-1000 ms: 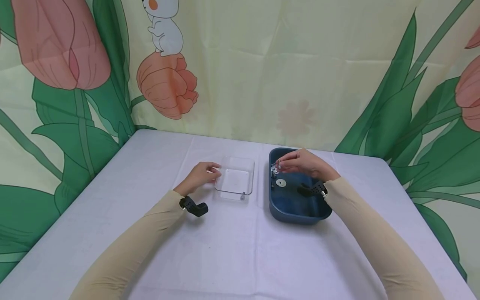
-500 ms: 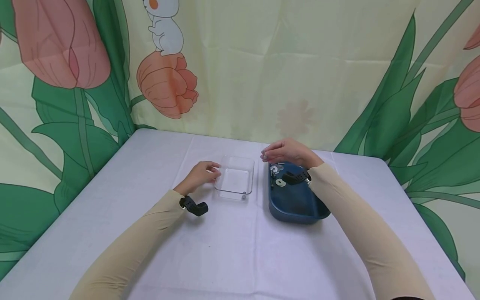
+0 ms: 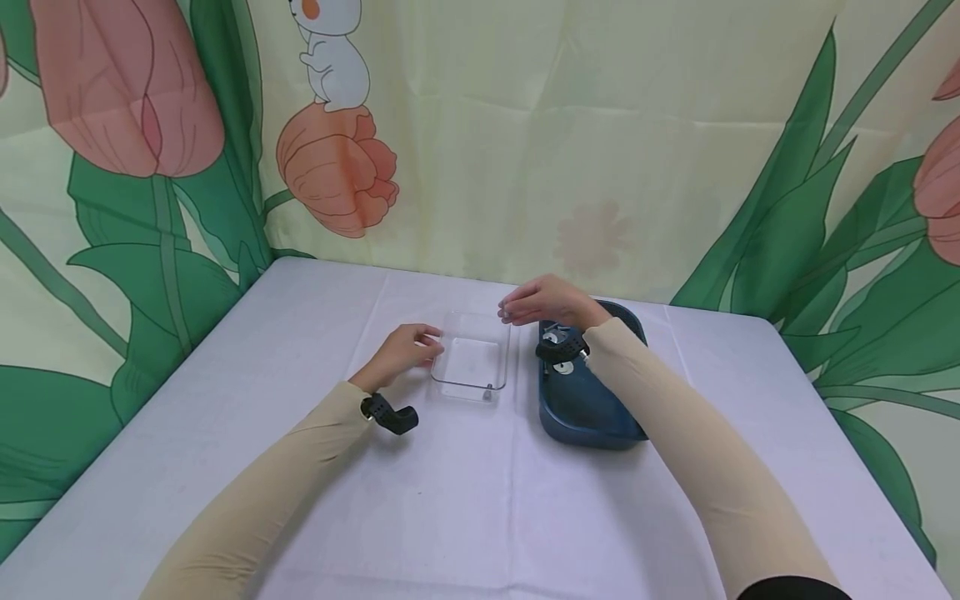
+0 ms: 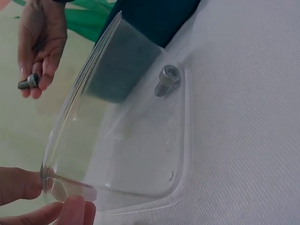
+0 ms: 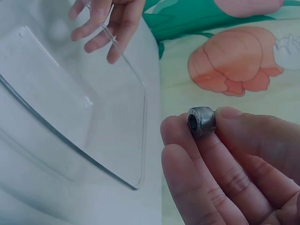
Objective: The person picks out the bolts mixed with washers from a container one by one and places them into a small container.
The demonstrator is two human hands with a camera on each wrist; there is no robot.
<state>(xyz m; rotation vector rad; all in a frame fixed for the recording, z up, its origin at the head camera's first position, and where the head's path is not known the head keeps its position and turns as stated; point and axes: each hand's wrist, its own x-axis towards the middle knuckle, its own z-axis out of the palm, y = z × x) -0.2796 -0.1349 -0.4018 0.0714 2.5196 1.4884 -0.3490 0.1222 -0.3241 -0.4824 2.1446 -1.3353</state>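
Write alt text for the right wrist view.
Right hand pinches a small metal socket-head bolt between thumb and fingers above a clear plastic tray. The left hand holds the tray's far edge.

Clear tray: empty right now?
No, one bolt already lies inside the clear tray, near a corner.

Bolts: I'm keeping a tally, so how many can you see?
2: one bolt lies in the clear tray; the right hand pinches another. The blue bin may hide more.
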